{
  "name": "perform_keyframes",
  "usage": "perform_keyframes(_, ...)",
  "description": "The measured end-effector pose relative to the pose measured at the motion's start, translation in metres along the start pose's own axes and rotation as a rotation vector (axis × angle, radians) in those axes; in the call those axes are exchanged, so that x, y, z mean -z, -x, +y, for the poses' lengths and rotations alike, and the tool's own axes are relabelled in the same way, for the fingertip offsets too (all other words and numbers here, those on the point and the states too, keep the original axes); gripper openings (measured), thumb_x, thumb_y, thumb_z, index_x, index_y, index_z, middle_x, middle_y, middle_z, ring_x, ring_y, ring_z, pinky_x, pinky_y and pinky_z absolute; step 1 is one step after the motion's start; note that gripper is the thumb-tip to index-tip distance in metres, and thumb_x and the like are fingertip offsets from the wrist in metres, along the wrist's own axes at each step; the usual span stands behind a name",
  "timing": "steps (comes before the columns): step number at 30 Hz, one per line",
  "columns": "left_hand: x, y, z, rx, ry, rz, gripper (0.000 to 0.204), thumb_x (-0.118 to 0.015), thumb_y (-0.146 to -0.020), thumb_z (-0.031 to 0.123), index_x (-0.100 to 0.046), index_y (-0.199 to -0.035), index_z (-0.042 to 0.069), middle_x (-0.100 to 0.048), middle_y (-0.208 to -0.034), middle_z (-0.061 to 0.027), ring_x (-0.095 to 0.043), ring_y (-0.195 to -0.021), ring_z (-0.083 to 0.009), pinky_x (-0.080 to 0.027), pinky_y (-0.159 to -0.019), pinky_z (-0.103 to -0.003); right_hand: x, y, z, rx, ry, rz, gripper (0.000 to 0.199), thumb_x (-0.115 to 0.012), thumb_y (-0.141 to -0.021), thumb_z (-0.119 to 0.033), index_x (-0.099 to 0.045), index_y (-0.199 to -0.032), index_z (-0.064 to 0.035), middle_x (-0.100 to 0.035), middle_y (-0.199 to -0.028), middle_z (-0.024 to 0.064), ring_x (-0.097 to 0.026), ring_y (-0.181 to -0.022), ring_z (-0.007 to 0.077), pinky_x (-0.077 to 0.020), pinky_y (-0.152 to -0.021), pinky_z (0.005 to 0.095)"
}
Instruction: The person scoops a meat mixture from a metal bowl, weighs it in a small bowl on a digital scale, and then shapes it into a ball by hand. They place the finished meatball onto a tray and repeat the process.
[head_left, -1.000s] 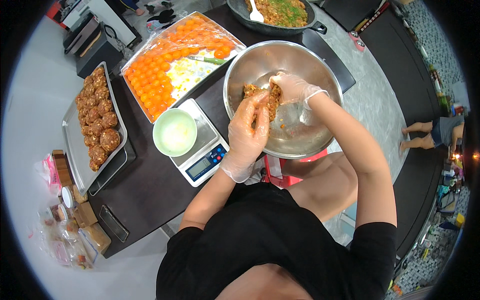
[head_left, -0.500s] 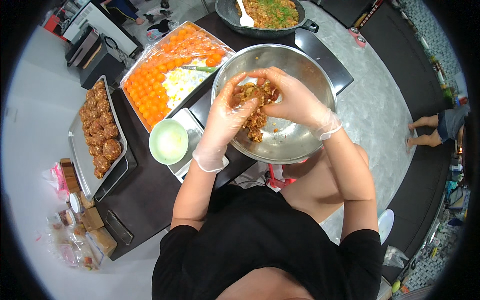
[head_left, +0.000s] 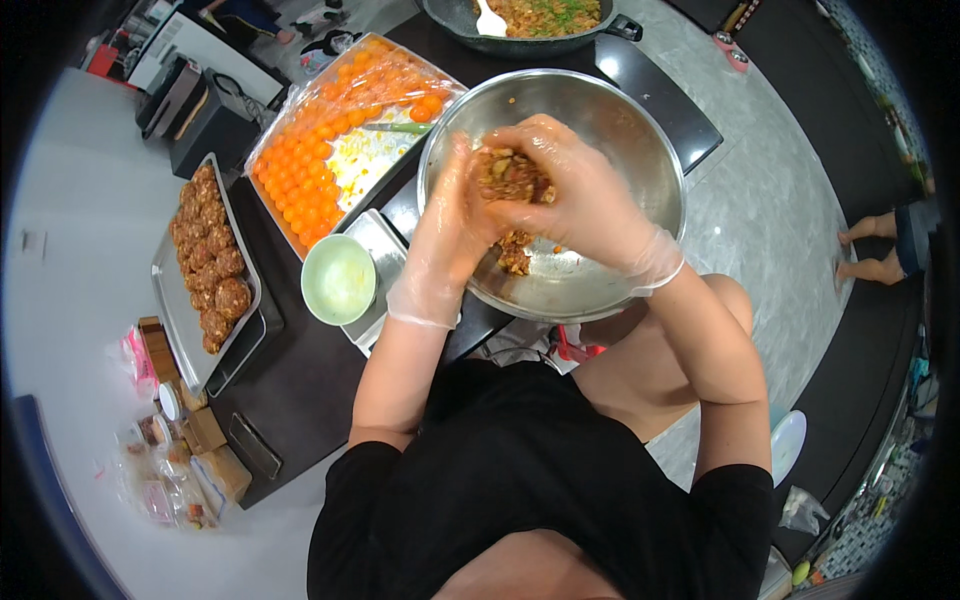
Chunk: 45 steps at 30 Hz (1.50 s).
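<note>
Over a large steel mixing bowl [head_left: 640, 150], both hands, in clear plastic gloves, cup a rough ball of brown, chunky filling mixture [head_left: 512, 177]. My left hand [head_left: 458, 215] presses its palm against the ball's left side. Curled around the top and right side is my right hand [head_left: 575, 195], slightly blurred. A smaller clump of loose mixture [head_left: 515, 256] lies in the bowl below my hands. Left of the bowl, a pale green bowl [head_left: 338, 280] with some clear liquid rests on a flat kitchen scale [head_left: 375, 240].
A tray of orange egg yolks [head_left: 300, 190], partly under plastic film, holds a green-handled knife [head_left: 408, 128]. Finished mixture balls [head_left: 212, 255] fill a metal tray [head_left: 172, 290] at left. Behind stands a pan [head_left: 545, 42] with a white spatula [head_left: 490, 20]. Another person's legs [head_left: 872, 250] show far right.
The mixture between my hands has become a more compact ball, with my right hand wrapped further over it. The whole view has shifted slightly.
</note>
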<state>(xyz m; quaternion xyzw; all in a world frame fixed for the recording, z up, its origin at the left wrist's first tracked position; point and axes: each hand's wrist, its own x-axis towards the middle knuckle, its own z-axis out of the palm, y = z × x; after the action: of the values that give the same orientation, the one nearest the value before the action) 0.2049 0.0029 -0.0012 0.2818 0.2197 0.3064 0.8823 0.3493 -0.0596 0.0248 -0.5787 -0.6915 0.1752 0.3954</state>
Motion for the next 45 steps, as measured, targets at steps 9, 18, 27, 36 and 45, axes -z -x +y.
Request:
perform_keyframes(9,0.005,-0.054,0.005,0.016,0.075,0.111,0.042,-0.059,-0.093,0.047,-0.058,-0.11,0.009,-0.062,-0.1,-0.0076,-0.064,-0.088,-0.0207,-0.056,-0.071,-0.036,-0.004,-0.019,0.024,0.258,0.313,0.187,0.035,-0.071,-0.079,-0.031,-0.069,-0.11,-0.0138,-0.055,-0.13,0.011,-0.044,-0.128,0.0339,-0.0268,-0.109,0.0568)
perform_keyframes(18,-0.004,-0.038,0.037,-0.209,-0.34,0.215,0.048,-0.055,-0.096,0.046,-0.042,-0.06,0.016,-0.039,-0.053,0.0015,-0.039,-0.046,-0.0127,-0.029,-0.043,-0.027,0.051,-0.032,0.036,-0.157,-0.481,0.271,0.019,-0.071,-0.082,-0.017,-0.07,-0.095,-0.0039,-0.068,-0.091,0.01,-0.063,-0.083,0.016,-0.0508,-0.077,0.0277)
perform_keyframes(27,0.06,0.075,0.104,-0.203,-1.202,0.325,0.026,-0.051,-0.101,0.029,-0.059,-0.099,0.005,-0.053,-0.08,0.0002,-0.05,-0.069,-0.0075,-0.042,-0.064,-0.022,0.052,-0.013,0.057,-0.234,-0.025,0.133,0.034,-0.065,-0.088,-0.032,-0.069,-0.105,-0.0033,-0.069,-0.094,0.008,-0.064,-0.085,0.0155,-0.0496,-0.077,0.029)
perform_keyframes(36,0.108,0.119,0.092,-0.02,-1.446,0.412,0.026,-0.057,-0.096,0.025,-0.06,-0.114,0.005,-0.064,-0.105,-0.0126,-0.063,-0.096,-0.0175,-0.048,-0.085,-0.03,0.035,-0.021,0.052,-0.257,0.117,-0.005,0.039,-0.063,-0.087,-0.035,-0.069,-0.108,-0.0028,-0.069,-0.104,0.0128,-0.065,-0.092,0.0223,-0.0484,-0.084,0.0316)
perform_keyframes(45,0.083,0.138,0.132,-0.273,-1.332,0.587,0.034,-0.049,-0.1,0.034,-0.064,-0.115,0.008,-0.066,-0.108,-0.0045,-0.061,-0.098,-0.0129,-0.047,-0.085,-0.03,0.022,-0.023,0.051,-0.284,0.231,-0.207,0.041,-0.065,-0.084,-0.032,-0.067,-0.112,-0.002,-0.069,-0.101,0.0161,-0.066,-0.09,0.0256,-0.0495,-0.083,0.0341)
